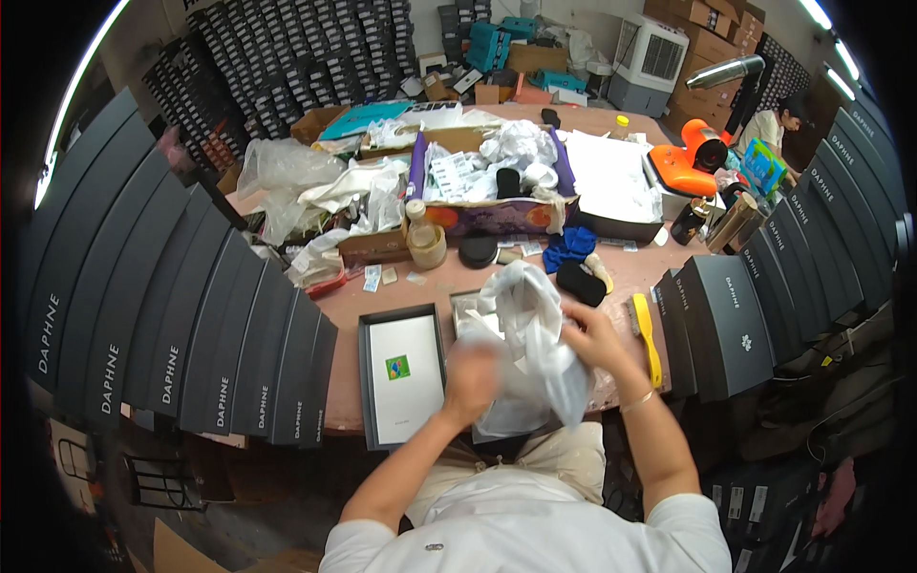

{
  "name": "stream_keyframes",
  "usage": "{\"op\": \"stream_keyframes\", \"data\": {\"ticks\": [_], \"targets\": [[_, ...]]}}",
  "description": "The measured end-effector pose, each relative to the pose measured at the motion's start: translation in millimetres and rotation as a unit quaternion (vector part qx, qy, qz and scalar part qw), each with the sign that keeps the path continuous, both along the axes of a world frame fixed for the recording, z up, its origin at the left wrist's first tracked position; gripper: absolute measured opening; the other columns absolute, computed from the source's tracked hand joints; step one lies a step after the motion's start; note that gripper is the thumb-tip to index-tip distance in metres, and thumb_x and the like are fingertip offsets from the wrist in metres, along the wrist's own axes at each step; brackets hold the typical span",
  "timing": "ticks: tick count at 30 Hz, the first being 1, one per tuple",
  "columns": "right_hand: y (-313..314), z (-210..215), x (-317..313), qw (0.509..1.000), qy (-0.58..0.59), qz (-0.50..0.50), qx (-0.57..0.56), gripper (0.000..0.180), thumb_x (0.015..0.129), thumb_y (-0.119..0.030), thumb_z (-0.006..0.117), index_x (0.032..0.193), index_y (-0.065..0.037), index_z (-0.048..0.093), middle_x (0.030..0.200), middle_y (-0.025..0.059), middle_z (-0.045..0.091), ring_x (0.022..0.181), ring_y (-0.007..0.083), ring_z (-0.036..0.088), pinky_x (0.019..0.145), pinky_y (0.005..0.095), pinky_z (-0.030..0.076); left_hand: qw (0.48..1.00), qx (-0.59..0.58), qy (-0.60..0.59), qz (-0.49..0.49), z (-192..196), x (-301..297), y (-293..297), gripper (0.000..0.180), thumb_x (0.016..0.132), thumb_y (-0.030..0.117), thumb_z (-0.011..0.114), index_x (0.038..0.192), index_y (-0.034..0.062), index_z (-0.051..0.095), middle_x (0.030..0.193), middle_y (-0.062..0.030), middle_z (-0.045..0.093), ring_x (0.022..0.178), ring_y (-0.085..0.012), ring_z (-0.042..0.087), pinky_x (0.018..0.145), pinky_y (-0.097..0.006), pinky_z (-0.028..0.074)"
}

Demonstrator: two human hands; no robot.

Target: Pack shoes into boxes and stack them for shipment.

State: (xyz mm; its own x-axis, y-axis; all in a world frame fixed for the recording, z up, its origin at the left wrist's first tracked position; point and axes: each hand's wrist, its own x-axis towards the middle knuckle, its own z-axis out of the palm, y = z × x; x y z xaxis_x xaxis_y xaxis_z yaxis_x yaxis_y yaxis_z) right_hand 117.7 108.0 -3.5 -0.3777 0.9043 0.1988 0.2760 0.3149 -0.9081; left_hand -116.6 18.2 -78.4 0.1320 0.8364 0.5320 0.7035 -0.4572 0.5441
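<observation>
The right hand (594,336) pinches the edge of a crumpled, translucent white wrapping (535,320), bunched between both hands above a pinkish tabletop (420,292). The left hand (471,382) is blurred; whether its fingers are closed cannot be told. Such limp, thin material probably wants a light, spread grip. Behind it, another open box (461,306) is mostly hidden. To the left lies a shallow dark-grey, white-lined tray (392,339); a yellow-handled brush (647,336) sits near the right forearm. Dark-grey box stacks (234,334) hem in both sides.
</observation>
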Motion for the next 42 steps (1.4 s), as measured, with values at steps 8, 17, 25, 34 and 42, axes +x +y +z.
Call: {"op": "stream_keyframes", "data": {"ticks": [8, 17, 25, 34, 42], "targets": [[-82, -6, -75, 0.989, 0.101, -0.06, 0.091, 0.042, 0.085, -0.022, 0.067, 0.118, 0.002, 0.054, 0.109, 0.014, 0.058, 0.097, 0.0216, 0.056, 0.08, 0.0314, 0.047, 0.576, -0.359, -0.731, -0.068, 5, 28, -81, 0.059, 0.085, 0.056, 0.06, 0.124, 0.0142, 0.05, 0.097, -0.0011, 0.063, 0.078, -0.0145, 0.062, 0.051, -0.028, 0.048], [-109, 29, -76, 0.982, 0.002, 0.158, 0.1, 0.013, 0.085, -0.009, 0.064, 0.076, -0.002, 0.057, 0.074, 0.0087, 0.06, 0.069, 0.0181, 0.061, 0.06, 0.0322, 0.048, 0.342, -0.283, -0.872, -0.207, -12, -33, -100, 0.056, 0.087, 0.057, 0.051, 0.106, 0.0043, 0.054, 0.078, -0.0087, 0.054, 0.049, -0.0177, 0.047, 0.039, -0.027, 0.034], [-56, 19, -124, 0.994, 0.081, 0.071, 0.002, 0.023, 0.087, -0.021, 0.066, 0.083, 0.0, 0.057, 0.09, 0.0051, 0.062, 0.079, 0.0194, 0.061, 0.068, 0.032, 0.048, 0.408, -0.307, -0.829, -0.229, -9, -93, -104, 0.05, 0.09, 0.048, 0.049, 0.12, 0.007, 0.053, 0.092, -0.0132, 0.061, 0.053, -0.0205, 0.055, 0.038, -0.029, 0.039], [-140, -14, -127, 0.835, -0.169, 0.433, 0.295, 0.009, 0.076, -0.014, 0.06, 0.08, -0.007, 0.061, 0.078, 0.008, 0.055, 0.077, 0.0232, 0.057, 0.062, 0.036, 0.048, 0.484, -0.234, -0.84, -0.071, -64, -72, -116, 0.052, 0.095, 0.042, 0.048, 0.137, 0.0125, 0.044, 0.133, -0.0053, 0.052, 0.12, -0.0246, 0.052, 0.101, -0.041, 0.042], [-41, 66, -59, 0.954, 0.046, 0.286, -0.077, 0.08, 0.07, -0.031, 0.082, 0.136, -0.006, 0.044, 0.116, 0.0133, 0.062, 0.104, 0.0229, 0.058, 0.095, 0.0365, 0.044, 0.743, -0.431, -0.507, -0.076, 26, -107, -117, 0.049, 0.083, 0.013, 0.07, 0.126, -0.0021, 0.053, 0.117, -0.0083, 0.06, 0.105, -0.0182, 0.059, 0.091, -0.029, 0.047]]}}
